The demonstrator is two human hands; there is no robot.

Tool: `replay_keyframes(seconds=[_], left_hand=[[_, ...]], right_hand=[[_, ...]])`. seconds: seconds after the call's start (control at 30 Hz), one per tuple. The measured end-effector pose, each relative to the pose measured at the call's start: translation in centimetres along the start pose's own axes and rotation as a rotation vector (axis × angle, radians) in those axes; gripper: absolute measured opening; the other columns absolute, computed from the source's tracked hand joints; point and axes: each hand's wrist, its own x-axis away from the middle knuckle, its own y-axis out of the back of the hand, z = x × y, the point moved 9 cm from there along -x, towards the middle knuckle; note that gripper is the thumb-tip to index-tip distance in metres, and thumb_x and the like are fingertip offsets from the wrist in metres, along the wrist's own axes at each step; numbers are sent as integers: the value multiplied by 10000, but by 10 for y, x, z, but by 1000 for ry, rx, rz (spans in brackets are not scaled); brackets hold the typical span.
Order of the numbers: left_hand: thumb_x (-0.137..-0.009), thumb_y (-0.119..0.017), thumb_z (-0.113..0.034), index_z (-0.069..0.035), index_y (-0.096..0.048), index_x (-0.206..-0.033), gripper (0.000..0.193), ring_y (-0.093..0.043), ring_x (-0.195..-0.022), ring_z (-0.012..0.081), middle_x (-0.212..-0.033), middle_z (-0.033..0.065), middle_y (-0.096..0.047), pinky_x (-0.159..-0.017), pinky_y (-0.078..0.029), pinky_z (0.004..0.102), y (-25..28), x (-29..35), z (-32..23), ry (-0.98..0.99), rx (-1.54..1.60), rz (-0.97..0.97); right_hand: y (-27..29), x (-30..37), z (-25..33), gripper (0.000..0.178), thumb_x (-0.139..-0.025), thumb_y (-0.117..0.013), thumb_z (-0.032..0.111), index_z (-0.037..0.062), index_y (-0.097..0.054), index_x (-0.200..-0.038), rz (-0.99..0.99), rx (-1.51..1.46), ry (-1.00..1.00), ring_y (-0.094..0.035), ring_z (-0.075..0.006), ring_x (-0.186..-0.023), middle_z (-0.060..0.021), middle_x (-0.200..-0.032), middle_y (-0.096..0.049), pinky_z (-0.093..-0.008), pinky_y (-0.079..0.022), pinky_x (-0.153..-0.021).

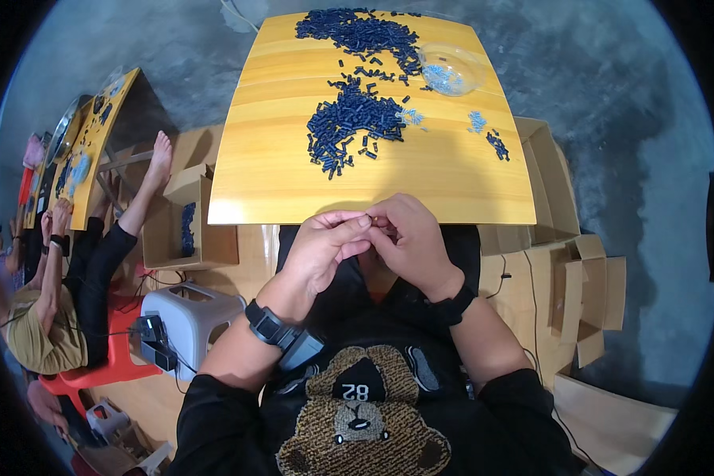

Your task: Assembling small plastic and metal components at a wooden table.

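My left hand (pixel 325 247) and my right hand (pixel 412 242) meet fingertip to fingertip at the near edge of the wooden table (pixel 262 186). Both are closed in a pinch; whatever lies between the fingers is mostly hidden and too small to name. Beyond them on the tabletop lies a pile of small dark cylindrical pieces (pixel 349 119). A second, wider pile of dark pieces (pixel 365 36) spreads along the far edge. Small pale blue pieces (pixel 411 117) sit beside the nearer pile, and a clear round bowl (pixel 452 70) holds more of them.
Toward the table's right side lie a few pale pieces (pixel 476 121) and a small dark cluster (pixel 497 144). Cardboard boxes (pixel 543 178) stand right of the table; another box (pixel 206 238) is at the left. A grey stool (pixel 186 317) and a seated person (pixel 51 325) are further left.
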Motion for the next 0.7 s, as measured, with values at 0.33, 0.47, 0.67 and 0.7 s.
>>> replay_keyframes(seconds=[0.33, 0.47, 0.67, 0.7], left_hand=[[-837, -590, -84, -20, -617, -923, 111, -631, -762, 153, -870, 94, -651, -677, -513, 244, 15, -10, -7, -14, 41, 26], [-844, -560, -90, -30, -609, -911, 103, -636, -757, 177, -866, 111, -652, -660, -512, 255, 23, -12, -15, 6, 41, 17], [-841, -567, -103, -35, -610, -903, 102, -635, -753, 163, -860, 95, -654, -658, -510, 245, 28, -17, -16, 15, 98, 73], [-841, -571, -109, -35, -611, -906, 106, -635, -752, 161, -859, 91, -653, -656, -511, 243, 30, -17, -15, 22, 101, 76]], right_hand=[[8, -26, -27, 150, -721, -622, 84, 17, -599, -853, 116, -51, -156, -563, -252, -654, -116, -717, -550, -323, -454, -587], [21, -59, -57, 100, -741, -603, 93, 17, -630, -802, -13, 104, -220, -572, -236, -602, -115, -690, -577, -310, -461, -564], [1, -98, -78, 79, -729, -584, 94, 30, -624, -753, -28, 353, -126, -574, -300, -637, -139, -712, -599, -364, -470, -597], [-4, -101, -80, 79, -727, -581, 92, 29, -625, -749, -14, 383, -161, -577, -309, -644, -145, -710, -601, -374, -471, -603]])
